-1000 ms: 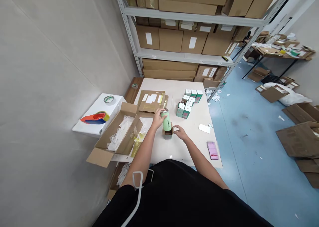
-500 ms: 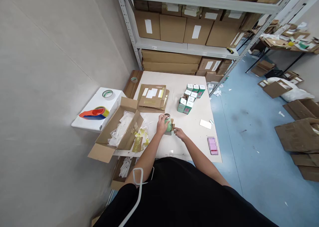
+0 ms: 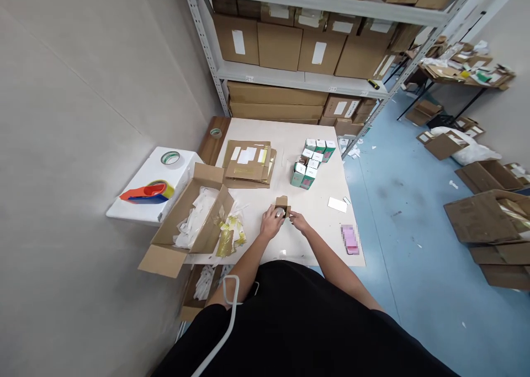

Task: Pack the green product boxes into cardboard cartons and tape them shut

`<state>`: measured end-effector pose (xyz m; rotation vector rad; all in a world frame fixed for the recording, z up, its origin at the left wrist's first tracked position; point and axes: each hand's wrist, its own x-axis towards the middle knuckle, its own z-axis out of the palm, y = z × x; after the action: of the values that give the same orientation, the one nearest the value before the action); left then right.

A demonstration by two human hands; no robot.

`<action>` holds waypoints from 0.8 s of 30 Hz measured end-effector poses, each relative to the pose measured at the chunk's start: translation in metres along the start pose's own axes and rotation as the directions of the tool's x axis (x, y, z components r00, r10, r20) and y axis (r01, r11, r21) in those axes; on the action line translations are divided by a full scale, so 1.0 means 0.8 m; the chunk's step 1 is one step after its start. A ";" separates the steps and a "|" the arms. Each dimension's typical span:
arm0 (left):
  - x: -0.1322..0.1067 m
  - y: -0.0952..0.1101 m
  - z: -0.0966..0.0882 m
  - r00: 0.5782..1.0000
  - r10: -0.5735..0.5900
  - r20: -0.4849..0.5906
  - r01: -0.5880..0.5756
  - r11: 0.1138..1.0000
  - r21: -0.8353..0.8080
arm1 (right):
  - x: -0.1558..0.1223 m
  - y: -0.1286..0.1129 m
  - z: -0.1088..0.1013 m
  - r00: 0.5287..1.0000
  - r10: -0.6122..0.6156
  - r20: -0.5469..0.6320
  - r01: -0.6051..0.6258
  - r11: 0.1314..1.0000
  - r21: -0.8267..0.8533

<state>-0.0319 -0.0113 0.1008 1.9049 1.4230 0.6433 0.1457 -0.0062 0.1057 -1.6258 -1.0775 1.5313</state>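
Observation:
A small open carton (image 3: 282,201) stands at the near middle of the table, its brown inner flaps raised. In its mouth shows the round, silvery top of a green cup (image 3: 280,212), whose body is now hidden. The fingers of my left hand (image 3: 270,223) are closed about the cup's top from the left. On the other side, my right hand (image 3: 298,221) pinches the carton's right flap. Further back stands a group of green-and-white boxes (image 3: 304,176), set close together.
Flattened cardboard (image 3: 248,170) lies at the table's back left. An open carton of white paper (image 3: 190,222) stands left, near crumpled tape (image 3: 227,240) and a tape dispenser (image 3: 144,193). To the right lie a white card (image 3: 337,204) and a pink item (image 3: 350,239). Shelving (image 3: 314,76) stands behind.
The green cup has gone down into the small carton, with my left hand lowering along with it. My right hand stays at the flap. The view has shifted slightly.

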 end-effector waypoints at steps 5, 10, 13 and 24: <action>0.010 -0.021 -0.001 0.980 -0.061 -0.187 0.045 0.995 -0.087 | 0.002 0.007 0.004 0.999 0.053 0.007 -0.053 0.998 -0.027; 0.039 -0.054 -0.004 0.833 -0.526 -0.172 0.459 0.830 -0.316 | 0.009 0.021 0.004 1.000 -0.019 0.021 0.023 0.972 -0.235; 0.055 -0.066 -0.003 0.871 -0.491 -0.007 0.464 0.827 -0.317 | 0.014 0.031 0.006 0.994 -0.097 0.056 0.110 0.934 -0.339; 0.069 -0.075 0.014 0.916 -0.388 0.097 0.400 0.877 -0.266 | 0.018 0.059 0.014 0.965 -0.171 0.196 0.254 0.786 -0.563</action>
<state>-0.0456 0.0502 0.0480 1.3466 1.5436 0.5671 0.1408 -0.0155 0.0560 -1.7155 -1.8874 1.2316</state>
